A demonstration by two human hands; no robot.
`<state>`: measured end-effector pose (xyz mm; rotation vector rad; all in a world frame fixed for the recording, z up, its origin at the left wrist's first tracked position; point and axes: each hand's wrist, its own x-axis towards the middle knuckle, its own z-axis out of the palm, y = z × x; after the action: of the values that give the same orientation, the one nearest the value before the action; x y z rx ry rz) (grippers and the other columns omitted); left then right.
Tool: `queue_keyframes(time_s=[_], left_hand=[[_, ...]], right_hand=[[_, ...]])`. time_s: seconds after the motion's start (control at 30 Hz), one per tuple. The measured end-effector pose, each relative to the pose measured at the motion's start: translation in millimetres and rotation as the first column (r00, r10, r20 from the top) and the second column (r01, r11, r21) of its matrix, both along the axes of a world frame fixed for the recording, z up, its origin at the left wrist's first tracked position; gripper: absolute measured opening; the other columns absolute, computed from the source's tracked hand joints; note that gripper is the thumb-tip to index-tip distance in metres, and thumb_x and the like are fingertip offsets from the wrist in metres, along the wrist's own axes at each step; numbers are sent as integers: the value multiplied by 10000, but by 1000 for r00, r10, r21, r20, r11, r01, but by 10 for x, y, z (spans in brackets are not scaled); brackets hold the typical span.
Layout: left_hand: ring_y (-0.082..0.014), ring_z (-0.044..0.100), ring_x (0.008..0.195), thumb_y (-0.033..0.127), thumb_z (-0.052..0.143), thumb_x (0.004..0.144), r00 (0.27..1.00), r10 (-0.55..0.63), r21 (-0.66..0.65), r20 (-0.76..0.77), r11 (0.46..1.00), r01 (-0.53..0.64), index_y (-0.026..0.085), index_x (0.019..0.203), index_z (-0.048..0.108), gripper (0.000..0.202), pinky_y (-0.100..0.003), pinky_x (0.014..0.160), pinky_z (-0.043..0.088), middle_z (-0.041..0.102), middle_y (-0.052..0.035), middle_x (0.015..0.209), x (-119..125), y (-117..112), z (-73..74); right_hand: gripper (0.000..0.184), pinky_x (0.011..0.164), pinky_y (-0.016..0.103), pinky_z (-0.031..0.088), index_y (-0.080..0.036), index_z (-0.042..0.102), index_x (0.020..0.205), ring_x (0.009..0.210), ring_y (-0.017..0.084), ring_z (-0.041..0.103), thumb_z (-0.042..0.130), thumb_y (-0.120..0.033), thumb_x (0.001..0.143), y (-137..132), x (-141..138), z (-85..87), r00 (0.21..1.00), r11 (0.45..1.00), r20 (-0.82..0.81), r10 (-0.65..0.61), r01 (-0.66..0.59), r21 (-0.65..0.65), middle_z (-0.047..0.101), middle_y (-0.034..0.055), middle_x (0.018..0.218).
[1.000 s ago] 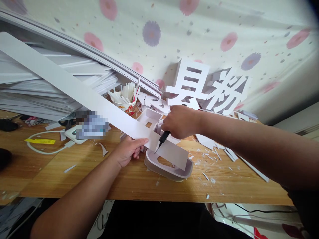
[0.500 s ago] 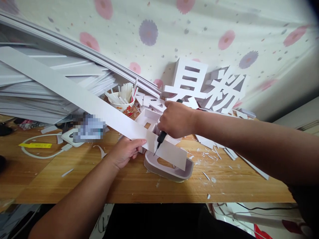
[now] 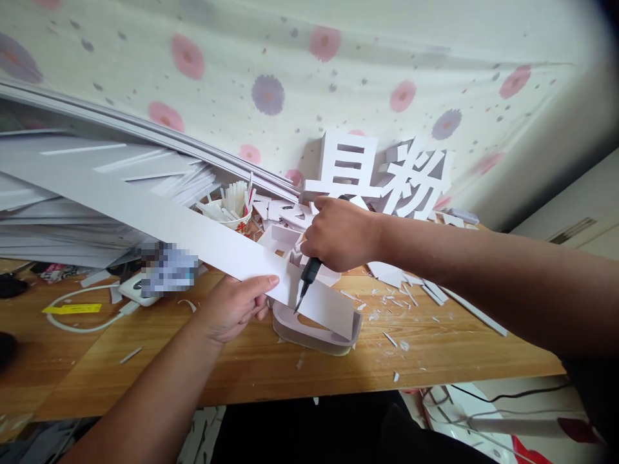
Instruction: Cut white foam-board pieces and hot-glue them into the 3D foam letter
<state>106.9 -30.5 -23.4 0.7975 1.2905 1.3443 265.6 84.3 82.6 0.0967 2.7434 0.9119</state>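
Note:
A long white board strip (image 3: 213, 241) slants from the far left down to the middle of the table. My left hand (image 3: 232, 308) pinches its lower edge, thumb on top and fingers underneath. In my right fist (image 3: 341, 233) is a black-handled craft knife (image 3: 310, 272), blade pointing down. The blade's tip is at the strip's near edge; whether it cuts into the board I cannot tell. Beneath the strip's right end lies a rounded white letter shell (image 3: 316, 341) with raised walls and an opening in its base. Another white walled piece (image 3: 280, 237) sits behind, partly hidden by the strip.
White three-dimensional characters (image 3: 348, 161) stand against the flowered curtain. A paper cup (image 3: 236, 222) holds thin white strips. Stacked white sheets (image 3: 58, 238) fill the left, near a white device with a cable (image 3: 82, 330). Scraps (image 3: 387, 303) litter the wooden table (image 3: 435, 354).
The camera view has shifted, so the background sits lower and further left. Both hands keep their grips, and the knife's tip remains at the strip's near edge.

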Motion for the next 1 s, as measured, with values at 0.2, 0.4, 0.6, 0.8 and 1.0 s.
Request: queue_keyframes(time_s=[0.2,0.4,0.6,0.8,1.0], left_hand=[[-26,260,263,338,779,502,998,-58,-1,34,998,58,174,314,446,416,-194,339,317,270,78,255,134,-132,245],[-26,271,256,331,804,465,998,-51,15,38,999,51,171,298,427,442,-185,322,308,275,76,245,313,-271,446],[-16,247,241,368,823,460,995,-102,23,15,995,102,163,287,424,480,-188,327,312,263,75,225,426,-370,549],[-14,234,249,378,833,479,989,-151,68,2,986,151,169,305,437,480,-189,341,318,258,80,222,527,-421,579],[-21,238,254,371,799,526,978,-206,70,-26,976,207,174,316,449,453,-197,342,320,253,79,235,537,-382,536]], right_hand=[[92,709,375,242,-186,596,722,553,138,425,537,-126,756,-84,241,153,994,999,-103,24,-21,30,581,7,640],[110,727,380,224,-196,594,713,536,122,348,536,-106,737,-183,474,264,984,999,-177,26,-19,42,540,-11,614],[126,686,356,188,-186,534,663,533,104,241,544,-81,733,-209,721,316,961,1000,-277,-6,4,-10,428,-32,579],[160,691,358,171,-184,492,641,542,99,213,539,-63,734,-237,917,285,946,995,-314,-79,57,-79,377,-45,579],[141,805,390,234,-188,584,708,641,148,431,542,-78,785,89,1141,233,858,928,-355,-371,352,-118,547,6,668]])
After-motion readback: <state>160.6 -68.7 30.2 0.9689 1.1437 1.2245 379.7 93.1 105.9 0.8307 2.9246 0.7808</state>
